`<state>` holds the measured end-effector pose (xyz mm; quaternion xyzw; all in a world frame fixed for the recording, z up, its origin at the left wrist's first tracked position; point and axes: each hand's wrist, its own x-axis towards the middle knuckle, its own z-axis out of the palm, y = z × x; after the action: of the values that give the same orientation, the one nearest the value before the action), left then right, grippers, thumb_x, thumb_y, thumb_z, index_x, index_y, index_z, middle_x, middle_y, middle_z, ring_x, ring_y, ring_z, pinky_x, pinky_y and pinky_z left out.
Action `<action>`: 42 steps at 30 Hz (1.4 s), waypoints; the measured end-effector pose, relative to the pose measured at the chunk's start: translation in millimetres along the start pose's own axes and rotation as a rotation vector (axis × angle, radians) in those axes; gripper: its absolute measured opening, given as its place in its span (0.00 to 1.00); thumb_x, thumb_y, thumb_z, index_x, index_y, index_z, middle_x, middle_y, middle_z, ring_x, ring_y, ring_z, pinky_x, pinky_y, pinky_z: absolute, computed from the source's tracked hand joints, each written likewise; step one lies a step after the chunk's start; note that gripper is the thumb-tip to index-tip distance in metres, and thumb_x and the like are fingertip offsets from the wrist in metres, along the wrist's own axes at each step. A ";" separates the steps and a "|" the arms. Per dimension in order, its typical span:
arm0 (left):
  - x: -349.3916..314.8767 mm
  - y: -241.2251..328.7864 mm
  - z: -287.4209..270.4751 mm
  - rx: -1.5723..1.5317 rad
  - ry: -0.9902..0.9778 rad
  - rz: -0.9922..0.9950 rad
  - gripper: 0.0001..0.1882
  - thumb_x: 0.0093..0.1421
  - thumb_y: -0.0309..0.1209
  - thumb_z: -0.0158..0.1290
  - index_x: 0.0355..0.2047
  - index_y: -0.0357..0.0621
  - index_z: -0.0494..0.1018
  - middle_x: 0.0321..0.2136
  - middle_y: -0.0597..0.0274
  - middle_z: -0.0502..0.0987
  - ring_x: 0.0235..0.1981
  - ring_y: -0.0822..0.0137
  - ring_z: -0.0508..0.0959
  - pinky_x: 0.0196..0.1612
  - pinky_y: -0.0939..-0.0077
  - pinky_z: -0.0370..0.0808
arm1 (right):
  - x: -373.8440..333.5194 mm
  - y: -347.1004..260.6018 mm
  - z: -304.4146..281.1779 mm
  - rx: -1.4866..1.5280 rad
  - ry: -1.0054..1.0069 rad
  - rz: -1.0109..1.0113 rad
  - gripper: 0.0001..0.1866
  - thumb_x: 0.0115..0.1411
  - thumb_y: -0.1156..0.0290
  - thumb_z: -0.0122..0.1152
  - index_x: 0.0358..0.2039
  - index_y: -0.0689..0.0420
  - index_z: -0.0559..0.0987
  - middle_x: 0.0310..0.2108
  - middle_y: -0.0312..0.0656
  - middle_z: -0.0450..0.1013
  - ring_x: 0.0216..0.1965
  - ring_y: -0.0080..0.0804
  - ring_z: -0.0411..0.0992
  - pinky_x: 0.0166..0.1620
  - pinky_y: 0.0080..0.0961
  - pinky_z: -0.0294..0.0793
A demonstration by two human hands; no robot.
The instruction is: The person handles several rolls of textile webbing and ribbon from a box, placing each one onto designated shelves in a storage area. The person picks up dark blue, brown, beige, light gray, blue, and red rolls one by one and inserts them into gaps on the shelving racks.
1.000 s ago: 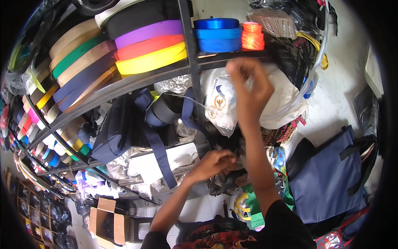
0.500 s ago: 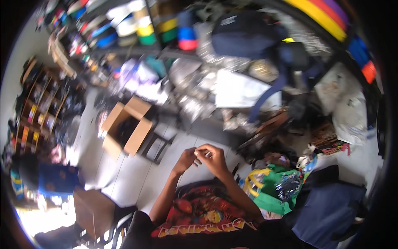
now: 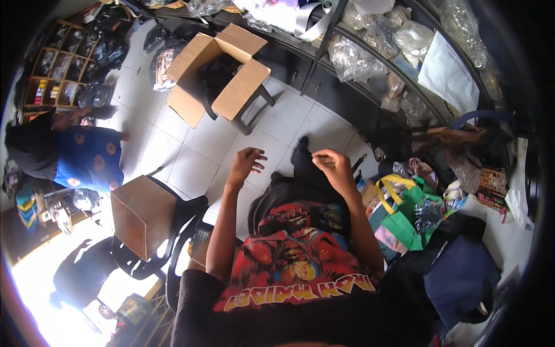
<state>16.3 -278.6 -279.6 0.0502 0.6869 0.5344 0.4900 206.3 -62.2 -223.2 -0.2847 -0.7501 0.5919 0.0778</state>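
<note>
My left hand (image 3: pixel 248 163) hangs in the air in front of my body, its fingers loosely bent and apart, holding nothing. Level with it and some way to the right, my right hand (image 3: pixel 333 164) is also empty, the fingers bent. Neither one touches anything. Ahead and to the left, an open cardboard box (image 3: pixel 241 88) with its flaps spread rests on a dark stool (image 3: pixel 263 99); something black lies inside. Below my hands show my dark trousers (image 3: pixel 300 159) and printed black T-shirt (image 3: pixel 300 260).
A closed carton (image 3: pixel 144 214) sits on a black chair (image 3: pixel 188 220) at my left. On my right lie a green bag (image 3: pixel 413 214) with yellow handles and a navy bag (image 3: pixel 462 277). Black shelves (image 3: pixel 370 75) hold plastic bags. A person (image 3: pixel 87 153) in blue is at far left.
My hands were together with fingers touching; now they are apart. The view has swung, so the open box appears higher and further right, and the stool's legs show.
</note>
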 end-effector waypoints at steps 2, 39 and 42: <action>16.9 6.5 -13.8 0.037 -0.013 -0.006 0.15 0.68 0.34 0.45 0.45 0.33 0.73 0.33 0.56 0.81 0.25 0.70 0.79 0.27 0.78 0.77 | 4.7 0.3 3.7 -0.009 0.014 0.067 0.08 0.59 0.72 0.64 0.35 0.64 0.81 0.27 0.39 0.79 0.31 0.22 0.77 0.36 0.19 0.74; 202.2 43.5 -67.3 1.976 -0.605 0.280 0.09 0.58 0.30 0.50 0.36 0.46 0.78 0.33 0.53 0.80 0.38 0.49 0.80 0.46 0.59 0.77 | 125.9 43.8 204.6 -0.361 0.610 0.587 0.29 0.53 0.70 0.66 0.53 0.64 0.65 0.49 0.57 0.64 0.51 0.57 0.67 0.51 0.46 0.70; 219.2 31.9 -104.0 1.618 -0.684 0.508 0.11 0.61 0.29 0.47 0.39 0.46 0.78 0.39 0.55 0.80 0.43 0.52 0.79 0.48 0.60 0.77 | 140.4 30.4 240.8 -0.298 0.692 0.644 0.24 0.53 0.77 0.62 0.51 0.63 0.67 0.47 0.55 0.66 0.49 0.56 0.68 0.49 0.46 0.70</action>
<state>-186.7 -206.4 -395.8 0.6835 0.6376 -0.0622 0.3499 -8.7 -188.3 -351.7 -0.6899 -0.6305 0.3431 0.0938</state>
